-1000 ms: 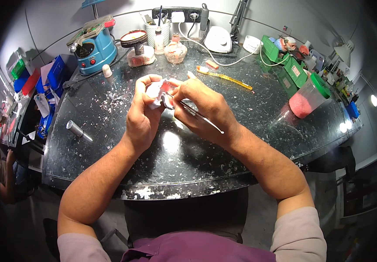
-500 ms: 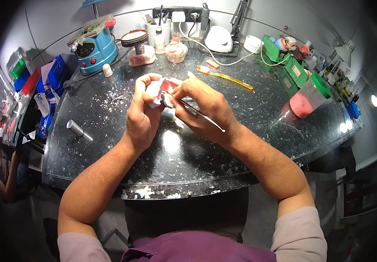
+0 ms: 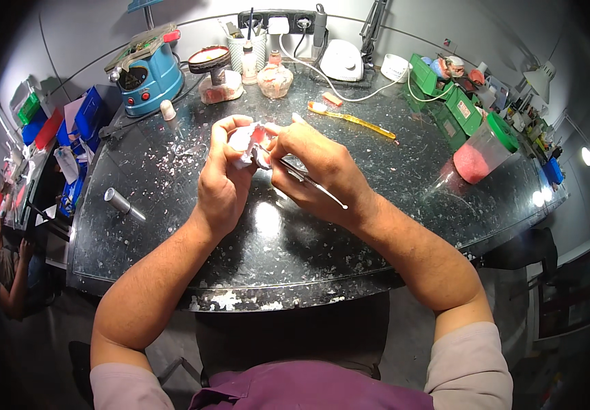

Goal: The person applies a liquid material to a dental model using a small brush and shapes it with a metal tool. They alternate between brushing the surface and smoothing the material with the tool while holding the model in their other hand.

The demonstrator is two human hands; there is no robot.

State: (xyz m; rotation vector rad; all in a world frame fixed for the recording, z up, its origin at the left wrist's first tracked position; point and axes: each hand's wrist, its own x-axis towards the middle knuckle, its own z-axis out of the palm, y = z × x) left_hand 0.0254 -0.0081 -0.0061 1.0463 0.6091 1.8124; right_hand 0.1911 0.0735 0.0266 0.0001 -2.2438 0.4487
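Observation:
Over the middle of the black bench, my left hand (image 3: pixel 223 179) is closed around a white and pink dental cast (image 3: pixel 244 142), tilted so its hollow side faces right. My right hand (image 3: pixel 319 167) pinches a thin metal dental carving tool (image 3: pixel 321 189) like a pen. The tool's rounded rear end points down and to the right; its working tip is hidden by my fingers at the cast. Fingertips of both hands meet near the cast's upper edge.
White and pink shavings (image 3: pixel 175 160) lie left of my hands, near a metal cylinder (image 3: pixel 124 205). A yellow toothbrush (image 3: pixel 353 119) lies beyond my right hand. Along the back stand a blue machine (image 3: pixel 148 82), a glass bottle (image 3: pixel 275 78) and green bins (image 3: pixel 459 113). A green-lidded jar (image 3: pixel 476 160) holds pink powder.
The rear end of the carving tool has tipped slightly down and to the left as my right hand shifts a little. My left hand and the cast stay nearly still.

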